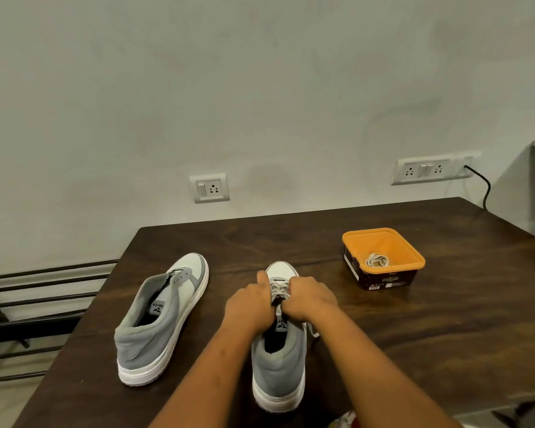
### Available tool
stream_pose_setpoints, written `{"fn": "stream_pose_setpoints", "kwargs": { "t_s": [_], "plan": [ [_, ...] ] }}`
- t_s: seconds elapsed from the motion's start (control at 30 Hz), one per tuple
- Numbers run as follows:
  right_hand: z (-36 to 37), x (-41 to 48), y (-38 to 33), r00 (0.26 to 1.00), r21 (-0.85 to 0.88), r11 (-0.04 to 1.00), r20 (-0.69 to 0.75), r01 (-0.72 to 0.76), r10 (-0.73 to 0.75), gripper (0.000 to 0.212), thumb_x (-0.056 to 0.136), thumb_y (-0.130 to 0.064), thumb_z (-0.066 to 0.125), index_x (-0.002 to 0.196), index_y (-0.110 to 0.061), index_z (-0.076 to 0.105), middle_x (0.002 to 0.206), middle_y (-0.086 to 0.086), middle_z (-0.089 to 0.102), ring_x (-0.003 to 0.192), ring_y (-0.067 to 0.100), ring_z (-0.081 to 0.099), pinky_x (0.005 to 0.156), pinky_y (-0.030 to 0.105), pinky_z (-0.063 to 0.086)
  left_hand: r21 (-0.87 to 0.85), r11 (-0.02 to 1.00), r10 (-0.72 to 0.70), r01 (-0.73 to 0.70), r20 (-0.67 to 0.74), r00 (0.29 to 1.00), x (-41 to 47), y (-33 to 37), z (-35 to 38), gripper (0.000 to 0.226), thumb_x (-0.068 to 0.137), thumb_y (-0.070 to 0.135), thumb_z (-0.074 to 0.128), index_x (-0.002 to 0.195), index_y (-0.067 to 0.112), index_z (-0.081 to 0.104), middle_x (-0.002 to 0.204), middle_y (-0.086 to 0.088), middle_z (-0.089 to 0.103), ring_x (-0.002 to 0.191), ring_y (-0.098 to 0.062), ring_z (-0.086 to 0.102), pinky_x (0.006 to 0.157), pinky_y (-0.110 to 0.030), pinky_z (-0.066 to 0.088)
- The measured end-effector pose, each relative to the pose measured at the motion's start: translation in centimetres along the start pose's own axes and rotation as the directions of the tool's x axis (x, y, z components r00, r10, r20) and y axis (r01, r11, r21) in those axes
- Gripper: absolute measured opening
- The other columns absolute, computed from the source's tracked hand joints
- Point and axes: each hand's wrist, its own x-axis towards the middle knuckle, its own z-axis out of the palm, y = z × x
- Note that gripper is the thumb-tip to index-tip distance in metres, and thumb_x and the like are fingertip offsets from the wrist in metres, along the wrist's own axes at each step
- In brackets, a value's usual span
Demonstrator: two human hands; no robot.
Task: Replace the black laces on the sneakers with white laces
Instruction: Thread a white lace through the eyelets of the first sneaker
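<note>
Two grey and white sneakers were set on a dark wooden table [445, 319]. In the lower middle of the frame, one sneaker [278, 366] was stood with its toe pointing away, so the lace holes could be reached from above. A white lace [279, 288] was already threaded across its front, and a loose end was seen hanging on its right side.

The right hand [309, 299] was closed, with its fingers curled tight on that white lace, most likely to pull it snug. The left hand [250, 301] was curled at the other side of the lacing with the thumb sticking up. Whether the lace or the shoe was being held there could not be told.

To the lower left, the other sneaker [167, 319] was left with no lace at all, waiting its turn. At the right of the frame, a second white lace [376, 260] was kept bundled in an orange tub [352, 239], near enough to be reached. No black laces were seen anywhere. About half the job looked done.
</note>
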Motion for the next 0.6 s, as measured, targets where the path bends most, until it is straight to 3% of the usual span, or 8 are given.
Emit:
{"fn": "stream_pose_setpoints", "kwargs": {
  "t_s": [0.2,0.37,0.47,0.6],
  "plan": [
    [0.5,0.4,0.6,0.996,0.048,0.995,-0.035,-0.086,0.087,0.034,0.089,-0.027,0.052,0.121,-0.015,0.057,0.123,0.01,0.06,0.111,0.029,0.057,0.084,0.032,0.048,-0.028,0.998,-0.049,0.048,-0.031,0.998,-0.4,-0.4,-0.6,0.032,0.09,0.016,0.044,0.118,0.01,0.032,0.117,-0.018,0.057,0.105,-0.037,0.057,0.073,-0.038,0.037],
    [0.6,0.7,0.9,0.997,0.084,0.994,-0.019,-0.066,0.068,0.029,0.086,-0.026,0.053,0.114,-0.019,0.059,0.117,0.008,0.062,0.104,0.026,0.06,0.085,0.033,0.052,-0.105,0.994,-0.025,0.025,0.006,1.0,-0.4,-0.5,-0.7,0.021,0.09,0.018,0.043,0.109,0.012,0.036,0.112,-0.018,0.059,0.1,-0.038,0.057,0.074,-0.039,0.038],
    [0.0,0.7,1.4,1.0,0.129,0.991,-0.018,-0.019,0.021,0.017,0.082,-0.027,0.063,0.097,-0.02,0.058,0.107,0.004,0.063,0.098,0.023,0.061,0.081,0.033,0.052,-0.243,0.97,0.012,0.005,0.068,0.998,0.0,-1.3,-0.7,0.024,0.086,0.027,0.057,0.101,0.016,0.042,0.11,-0.014,0.062,0.097,-0.031,0.058,0.077,-0.035,0.042],
    [-1.6,0.3,2.3,0.996,0.283,0.958,0.057,0.049,-0.067,0.032,0.074,-0.034,0.08,0.088,-0.012,0.061,0.093,0.005,0.069,0.077,0.013,0.063,0.074,0.028,0.053,-0.502,0.864,0.014,0.028,0.08,0.997,0.3,-2.2,-1.6,0.022,0.086,0.042,0.064,0.084,0.022,0.056,0.092,-0.003,0.065,0.08,-0.012,0.054,0.071,-0.025,0.041]
  ]
}}
